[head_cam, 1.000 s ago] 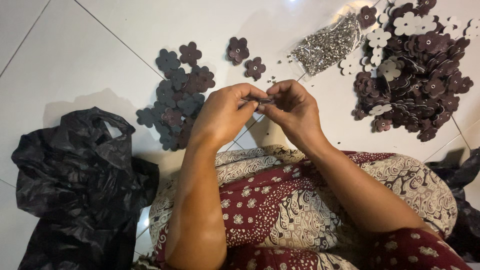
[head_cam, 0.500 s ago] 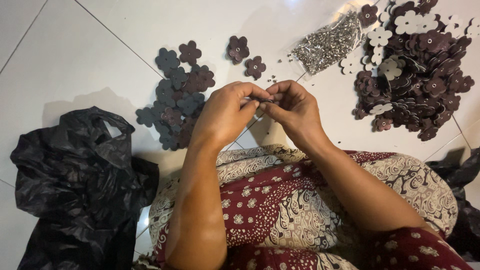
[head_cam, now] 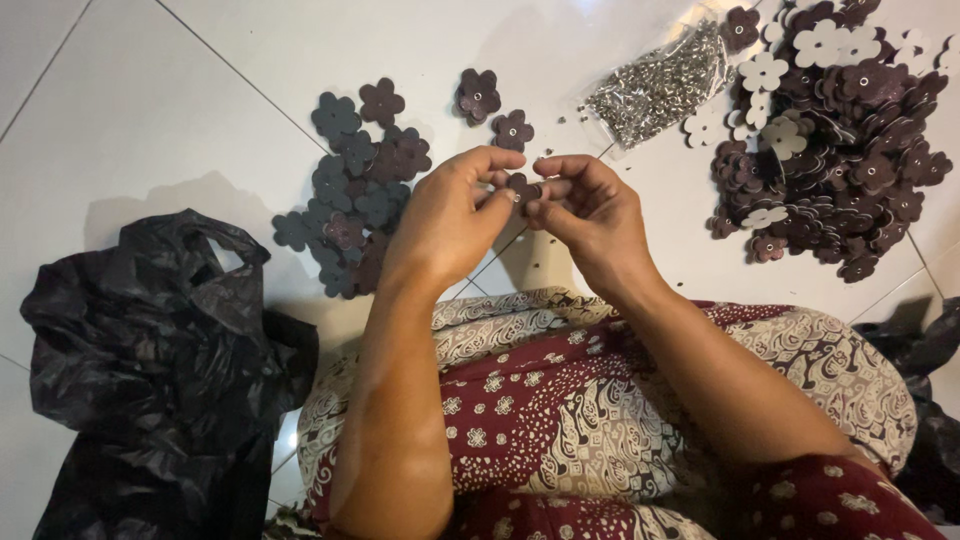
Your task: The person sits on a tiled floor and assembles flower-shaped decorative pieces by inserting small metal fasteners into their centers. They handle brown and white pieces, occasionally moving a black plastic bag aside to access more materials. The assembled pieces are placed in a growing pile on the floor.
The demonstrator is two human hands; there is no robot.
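Right now a small dark flower piece [head_cam: 519,186] is pinched between the fingertips of the left hand [head_cam: 447,222] and the right hand [head_cam: 592,215], held above the white tiled floor [head_cam: 150,110], between the small pile of flowers [head_cam: 355,190] and the big heap [head_cam: 840,150]. Both hands are closed on it. Its face seems turned up toward the camera; no long axis can be made out on so round a shape. A slip could be risked here: loosened fingertips, and the piece would be lost among the rivets [head_cam: 660,85].
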